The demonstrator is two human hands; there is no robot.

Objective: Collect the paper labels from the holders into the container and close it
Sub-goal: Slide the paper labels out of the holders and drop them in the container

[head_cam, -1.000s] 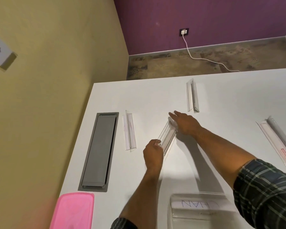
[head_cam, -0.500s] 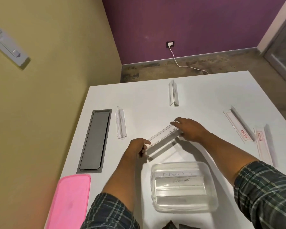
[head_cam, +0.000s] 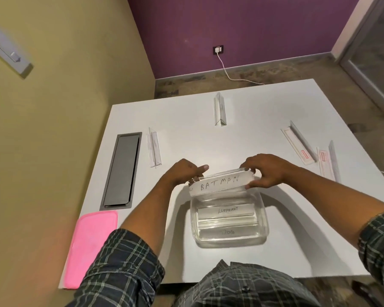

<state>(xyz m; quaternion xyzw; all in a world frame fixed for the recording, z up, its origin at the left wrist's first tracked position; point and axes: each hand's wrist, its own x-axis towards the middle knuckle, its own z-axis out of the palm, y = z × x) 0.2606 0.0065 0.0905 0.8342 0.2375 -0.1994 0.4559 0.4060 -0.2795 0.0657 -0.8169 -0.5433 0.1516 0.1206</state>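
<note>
Head view: I am holding the BATMAN holder [head_cam: 221, 183] by its two ends, my left hand [head_cam: 184, 172] pinching the left end and my right hand [head_cam: 265, 171] pinching the right, both clenched on it. It is hanging level over the far rim of the clear container [head_cam: 262, 220], the label facing me. ELEPHANT [head_cam: 227, 210] and another slip are already lying inside. To my mind, the next step is slipping the paper out and dropping it in.

Half a second ago I was dragging this holder low over the white table [head_cam: 242, 142], beyond the container; now I am lifting it above the tub. A second back I was reaching for it far out. The pink lid [head_cam: 90, 247] is lying at my left, and four holders are waiting farther out.
</note>
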